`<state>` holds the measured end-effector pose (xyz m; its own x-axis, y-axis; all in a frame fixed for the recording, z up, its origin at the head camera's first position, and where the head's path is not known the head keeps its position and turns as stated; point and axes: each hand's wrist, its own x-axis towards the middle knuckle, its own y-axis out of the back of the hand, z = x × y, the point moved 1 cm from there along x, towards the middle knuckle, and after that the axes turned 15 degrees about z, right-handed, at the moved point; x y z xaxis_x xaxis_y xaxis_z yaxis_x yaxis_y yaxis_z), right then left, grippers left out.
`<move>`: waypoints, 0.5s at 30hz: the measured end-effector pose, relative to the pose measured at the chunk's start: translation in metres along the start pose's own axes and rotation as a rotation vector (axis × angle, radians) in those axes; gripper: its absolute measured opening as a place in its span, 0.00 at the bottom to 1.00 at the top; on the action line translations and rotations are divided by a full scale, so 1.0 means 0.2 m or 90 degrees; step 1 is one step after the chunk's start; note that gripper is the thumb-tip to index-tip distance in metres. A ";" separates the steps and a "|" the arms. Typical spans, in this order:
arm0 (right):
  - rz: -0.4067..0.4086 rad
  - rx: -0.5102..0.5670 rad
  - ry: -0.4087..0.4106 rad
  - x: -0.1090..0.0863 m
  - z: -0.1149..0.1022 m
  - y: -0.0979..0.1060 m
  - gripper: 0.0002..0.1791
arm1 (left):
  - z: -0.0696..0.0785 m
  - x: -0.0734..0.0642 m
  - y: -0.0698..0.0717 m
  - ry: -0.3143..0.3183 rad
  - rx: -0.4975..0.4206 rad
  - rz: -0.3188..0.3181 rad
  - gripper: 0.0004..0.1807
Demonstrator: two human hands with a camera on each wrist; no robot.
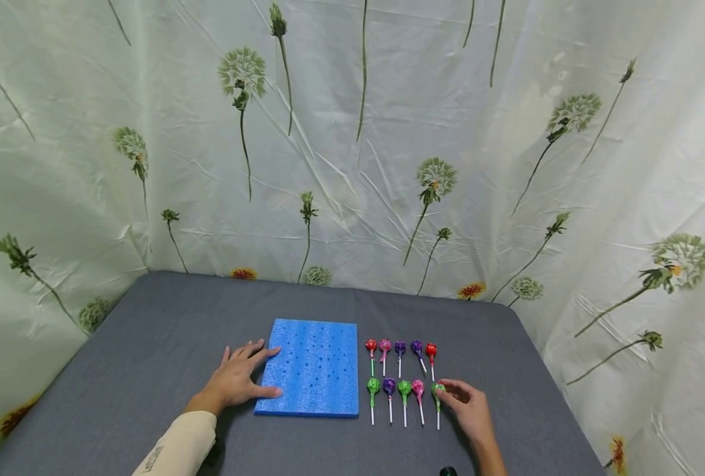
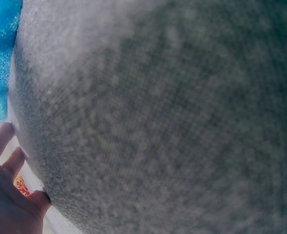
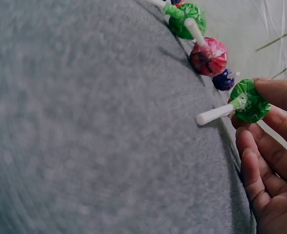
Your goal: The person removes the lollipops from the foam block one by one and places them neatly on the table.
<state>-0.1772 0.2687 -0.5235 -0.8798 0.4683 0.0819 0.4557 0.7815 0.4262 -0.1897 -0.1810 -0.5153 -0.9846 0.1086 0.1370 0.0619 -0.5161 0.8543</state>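
A blue foam board (image 1: 316, 370) dotted with small holes lies flat on the table. My left hand (image 1: 236, 380) rests at its left side, fingers spread, with thumb and index fingertip on the board's surface. In the left wrist view, part of the left hand (image 2: 11, 185) shows beside the grey cloth. My right hand (image 1: 468, 410) pinches the green wrapped head of a lollipop (image 1: 438, 389), at the right end of the nearer row. The right wrist view shows that lollipop (image 3: 250, 101) between thumb and fingers, its white stick pointing away from the palm.
Two rows of lollipops in red, pink, purple and green wrappers lie right of the board, among them a pink one (image 1: 418, 389) and a red one (image 1: 431, 350). Grey cloth (image 1: 180, 330) covers the table. A dandelion-print curtain (image 1: 352, 165) hangs behind. A small dark object (image 1: 448, 471) sits at the near edge.
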 end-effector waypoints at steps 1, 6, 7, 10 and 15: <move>-0.001 0.002 0.004 0.00 0.01 0.00 0.15 | 0.00 0.00 0.00 0.000 0.000 0.000 0.51; -0.007 0.018 0.033 0.00 0.02 -0.01 0.14 | 0.00 0.00 0.00 0.000 0.001 0.001 0.50; -0.007 0.016 0.037 0.00 0.02 -0.01 0.14 | 0.00 0.00 0.00 0.000 0.001 0.002 0.50; -0.009 0.006 0.047 0.00 0.02 -0.01 0.16 | 0.00 0.00 0.00 -0.002 0.001 0.003 0.50; -0.008 -0.008 0.059 0.00 0.02 -0.01 0.15 | 0.00 0.00 0.00 -0.006 0.001 0.006 0.51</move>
<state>-0.1778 0.2681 -0.5281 -0.8942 0.4185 0.1591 0.4438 0.7812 0.4392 -0.1898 -0.1812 -0.5146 -0.9824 0.1115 0.1500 0.0718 -0.5157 0.8538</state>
